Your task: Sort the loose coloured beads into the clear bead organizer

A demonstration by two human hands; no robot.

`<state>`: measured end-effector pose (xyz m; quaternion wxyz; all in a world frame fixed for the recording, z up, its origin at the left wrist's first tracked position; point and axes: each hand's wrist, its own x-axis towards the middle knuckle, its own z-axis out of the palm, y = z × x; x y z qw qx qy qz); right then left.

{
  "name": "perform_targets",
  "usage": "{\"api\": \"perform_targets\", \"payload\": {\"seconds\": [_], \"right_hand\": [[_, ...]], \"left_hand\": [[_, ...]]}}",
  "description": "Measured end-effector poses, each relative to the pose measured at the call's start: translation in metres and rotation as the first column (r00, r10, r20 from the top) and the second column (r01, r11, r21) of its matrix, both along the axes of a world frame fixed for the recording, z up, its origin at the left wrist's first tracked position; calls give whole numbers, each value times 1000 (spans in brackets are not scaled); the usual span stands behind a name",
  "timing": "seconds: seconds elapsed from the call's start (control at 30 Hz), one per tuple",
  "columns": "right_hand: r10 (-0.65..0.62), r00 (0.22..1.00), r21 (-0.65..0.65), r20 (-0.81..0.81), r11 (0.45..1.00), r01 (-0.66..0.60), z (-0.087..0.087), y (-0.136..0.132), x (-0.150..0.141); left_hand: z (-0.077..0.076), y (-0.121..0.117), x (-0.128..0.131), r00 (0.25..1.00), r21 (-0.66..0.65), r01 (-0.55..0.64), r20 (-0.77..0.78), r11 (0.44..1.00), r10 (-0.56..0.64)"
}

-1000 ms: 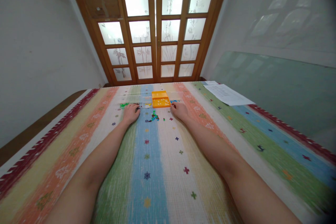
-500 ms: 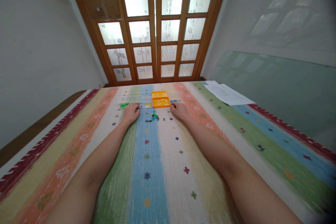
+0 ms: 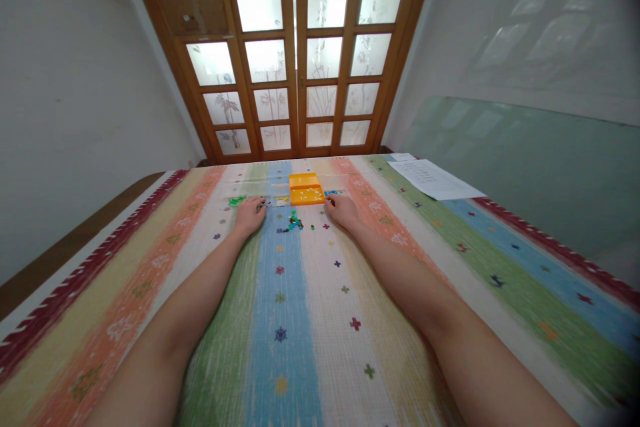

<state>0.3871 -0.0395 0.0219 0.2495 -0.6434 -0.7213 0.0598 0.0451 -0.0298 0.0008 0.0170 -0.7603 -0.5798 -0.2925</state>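
At the far part of the table an orange box [image 3: 307, 195] stands with its lid raised, small white pieces inside. To its left, my left hand [image 3: 251, 215] rests with fingers loosely spread at the clear tray's edge, near small green pieces [image 3: 236, 201] and yellow pieces [image 3: 283, 201]. Close to the orange box's right side, my right hand [image 3: 343, 209] has thumb and fingers pinched; whatever is between them is too small to make out. Blue pieces [image 3: 334, 193] lie just behind that hand. Between the hands sits a small cluster of green, blue and dark red pieces [image 3: 295, 221].
A striped tablecloth [image 3: 280, 360] covers the table. One tiny green piece [image 3: 313, 227] lies right of the cluster. Printed paper sheets [image 3: 435, 180] lie at the right edge, beside a greenish glass panel [image 3: 530, 167]. Wooden doors [image 3: 300, 80] stand beyond the table.
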Motion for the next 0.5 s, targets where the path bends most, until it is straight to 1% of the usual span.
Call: {"api": "perform_targets", "payload": {"seconds": [0.27,0.5], "right_hand": [[-4,1000,19,8,1000,4,-4,5,1],[-1,1000,10,-2,1000,1,-3,3,1]], "left_hand": [[0,0,0,1000,-4,10,8,1000,-10],[-1,1,0,999,13,10,31,1000,-11]]}}
